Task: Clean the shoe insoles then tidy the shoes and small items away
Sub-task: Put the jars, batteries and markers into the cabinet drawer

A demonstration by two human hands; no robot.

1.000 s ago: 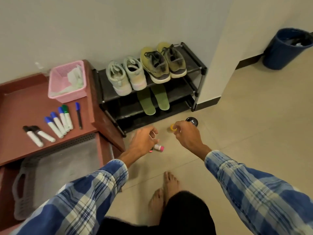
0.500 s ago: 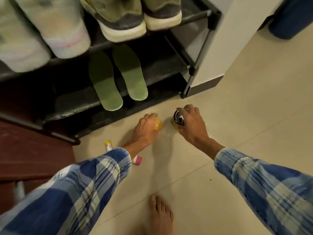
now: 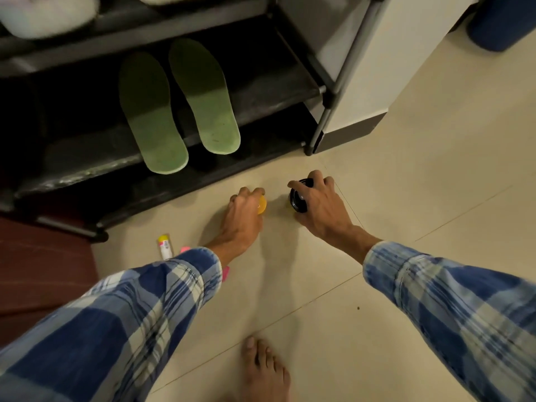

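The tiled floor (image 3: 377, 285) is spreading open to the right and toward the person, where a bare foot (image 3: 265, 369) is standing at the lower edge; the black shoe rack (image 3: 320, 123) is closing it off ahead, a wall corner (image 3: 377, 68) is rising just beside the rack's right post, and a dark red unit (image 3: 43, 271) is hemming in the left side.

A blue bin (image 3: 501, 21) is sitting well apart at the upper right, cut by the frame, its inside not showing; the rack's middle shelf is carrying two green insoles (image 3: 150, 117) side by side, heels hanging past the shelf's front edge; on the shelf above, a pale shoe (image 3: 43, 13) is showing only a blurred part. Near the rack's left foot a yellow-capped tube (image 3: 164, 246) is lying flat on the floor, with a pink item (image 3: 184, 248) just beside it, mostly covered by the plaid sleeve (image 3: 130, 314).

Both hands are reaching low just in front of the rack, a little apart; the left hand (image 3: 242, 216) is curling its fingers down over a small yellow round piece (image 3: 262, 205), which is peeking out at the fingertips; the right hand (image 3: 319, 210) is clutching a black round tin (image 3: 298, 198), thumb on its left side and fingers wrapping over its top; whether either thing is resting on the tile or lifted I cannot tell.
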